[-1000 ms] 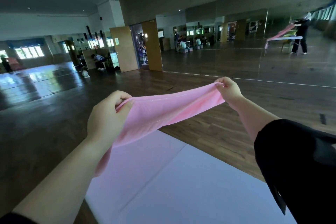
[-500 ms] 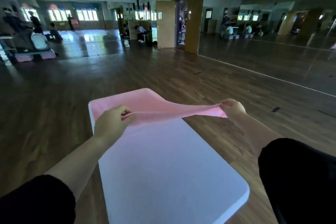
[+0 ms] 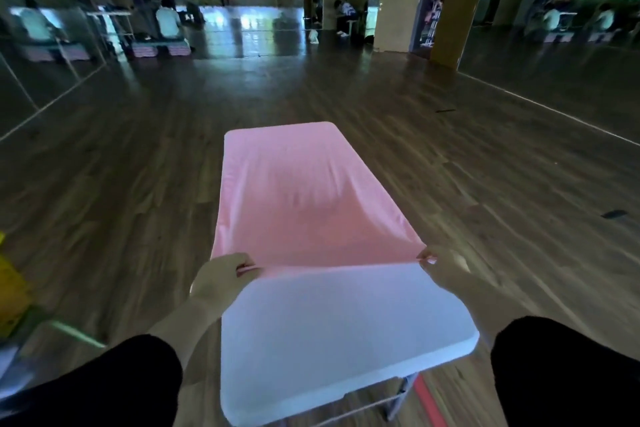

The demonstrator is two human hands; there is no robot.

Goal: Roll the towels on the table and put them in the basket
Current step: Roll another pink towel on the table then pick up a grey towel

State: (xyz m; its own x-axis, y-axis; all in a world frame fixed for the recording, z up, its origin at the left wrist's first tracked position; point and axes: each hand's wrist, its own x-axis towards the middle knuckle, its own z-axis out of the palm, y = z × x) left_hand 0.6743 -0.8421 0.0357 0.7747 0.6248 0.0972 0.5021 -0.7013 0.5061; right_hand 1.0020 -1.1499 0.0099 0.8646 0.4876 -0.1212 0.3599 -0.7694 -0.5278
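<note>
At a white folding table, a person holds 1 pink towel laid over the far half, toward 12 o'clock. The left hand pinches the near corner at 9 o'clock; the right hand pinches its twin at 3 o'clock. Soft, light and limp, the cloth ripples mid-span, so these 2 near corners look the best hold for starting a roll. Dark wood floor and a mirror wall frame the smooth tabletop; no basket shows.
</note>
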